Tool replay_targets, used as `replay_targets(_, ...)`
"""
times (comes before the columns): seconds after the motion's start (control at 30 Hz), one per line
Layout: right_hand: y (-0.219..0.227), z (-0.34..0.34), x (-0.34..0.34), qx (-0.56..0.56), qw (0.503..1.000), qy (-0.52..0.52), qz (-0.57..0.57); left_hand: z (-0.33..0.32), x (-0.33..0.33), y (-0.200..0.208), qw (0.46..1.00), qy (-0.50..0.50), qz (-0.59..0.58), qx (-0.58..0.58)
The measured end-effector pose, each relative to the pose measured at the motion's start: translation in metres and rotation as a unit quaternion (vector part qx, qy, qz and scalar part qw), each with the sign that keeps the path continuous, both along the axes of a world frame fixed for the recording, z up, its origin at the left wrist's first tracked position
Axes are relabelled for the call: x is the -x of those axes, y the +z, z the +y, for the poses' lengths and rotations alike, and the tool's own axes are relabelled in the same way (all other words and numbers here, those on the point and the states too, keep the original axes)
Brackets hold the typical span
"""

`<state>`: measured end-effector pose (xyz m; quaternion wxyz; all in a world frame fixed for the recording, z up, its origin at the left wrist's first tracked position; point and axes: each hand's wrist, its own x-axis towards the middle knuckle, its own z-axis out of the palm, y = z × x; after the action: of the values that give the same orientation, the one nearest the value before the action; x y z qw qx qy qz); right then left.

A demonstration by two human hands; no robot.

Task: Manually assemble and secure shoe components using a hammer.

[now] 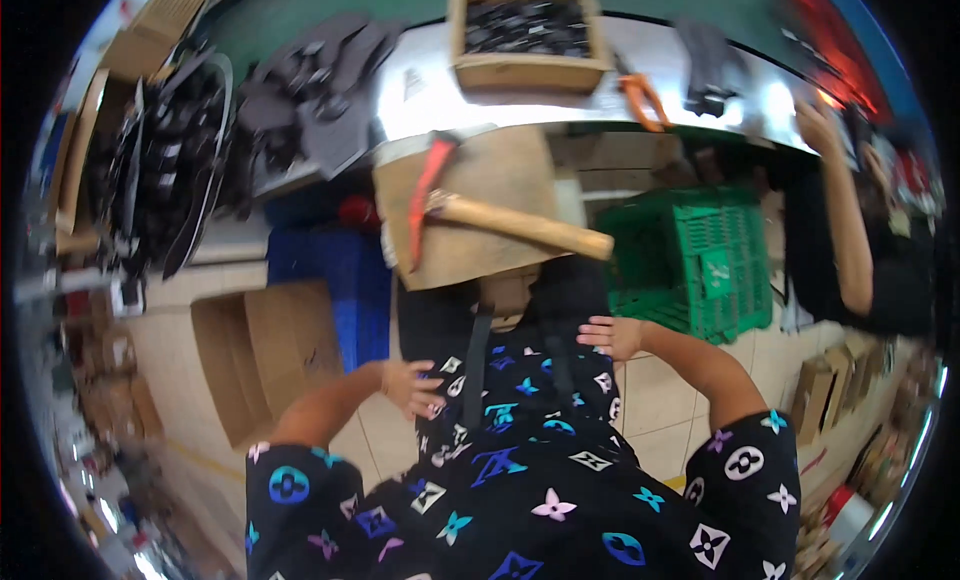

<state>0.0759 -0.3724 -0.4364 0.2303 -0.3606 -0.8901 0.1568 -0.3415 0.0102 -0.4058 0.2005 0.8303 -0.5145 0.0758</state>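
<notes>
My left hand [410, 388] is held at my waist, fingers spread and holding nothing. My right hand [612, 337] is also open, its fingers stretched out beside my other hip, with nothing in it. Ahead of both hands, a flat brown board [500, 160] lies at my lap, against the bench. On it rests a thick wooden handle [520, 226], its near end sticking out past the board's right edge. A long red tool part [429, 190] with a dark end lies across the handle's far end; I cannot tell whether the two are joined.
A metal bench [425, 90] bears a box [530, 75] of small black parts, orange-handled scissors [643, 100] and dark pieces [335, 90]. A green crate [715, 265] stands right; a blue bin [350, 290] and cardboard box [265, 350] left. A co-worker's arm [845, 210] is at far right.
</notes>
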Motion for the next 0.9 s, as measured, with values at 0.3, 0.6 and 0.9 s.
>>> replay_targets(0.3,0.014,0.01,0.004,0.02,0.999,-0.027,-0.005,0.008,0.022,0.0,0.994,0.062,0.053,-0.068)
replay_targets(0.6,0.008,0.005,0.004,0.024,0.998,-0.046,-0.024,-0.007,0.005,0.035,0.913,0.021,0.192,-0.359)
replay_targets(0.9,0.004,0.009,0.002,0.027,0.999,-0.027,0.028,-0.004,0.004,0.026,0.948,0.023,0.161,-0.273)
